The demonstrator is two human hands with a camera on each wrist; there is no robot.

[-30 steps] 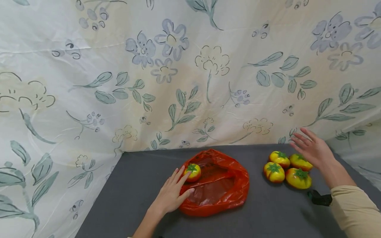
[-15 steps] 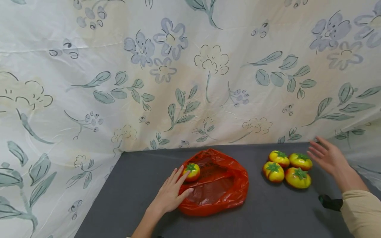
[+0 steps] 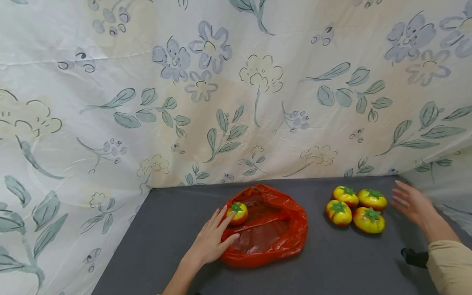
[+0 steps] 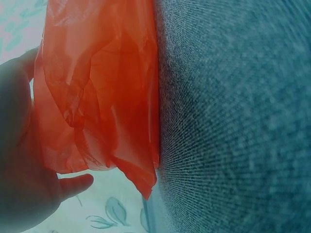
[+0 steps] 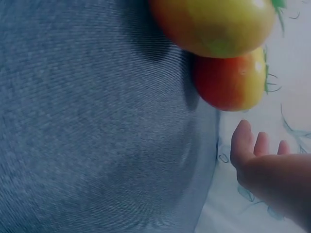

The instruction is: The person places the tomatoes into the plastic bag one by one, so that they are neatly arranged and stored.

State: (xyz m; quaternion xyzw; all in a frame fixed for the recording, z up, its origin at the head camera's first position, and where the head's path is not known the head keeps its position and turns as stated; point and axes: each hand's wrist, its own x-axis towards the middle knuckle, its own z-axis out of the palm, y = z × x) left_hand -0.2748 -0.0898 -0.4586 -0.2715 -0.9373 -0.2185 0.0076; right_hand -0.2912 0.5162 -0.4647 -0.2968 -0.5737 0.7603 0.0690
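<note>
A red plastic bag (image 3: 263, 260) stands with its mouth spread open on the dark table. One yellow-and-red tomato (image 3: 239, 214) with a green star-shaped top shows at the bag's left side. My left hand (image 3: 206, 243) lies along the left rim with fingers extended, its fingertips by that tomato. In the left wrist view the bag's crinkled side (image 4: 107, 87) is beside the hand. To the right, several similar tomatoes (image 3: 369, 222) sit clustered. My right hand (image 3: 414, 207) hovers just right of them, fingers loosely extended, holding nothing. A tomato (image 5: 231, 85) appears above its fingertips in the right wrist view.
The dark grey table (image 3: 166, 221) ends at a pale floral cloth (image 3: 206, 135) that hangs behind it and on both sides. A black wrist device (image 3: 414, 258) sticks out below the right sleeve (image 3: 448, 260).
My right hand has moved rightward and lower, away from the tomato cluster, uncovering the back right tomato. The left hand, the bag and the tomatoes have stayed put.
</note>
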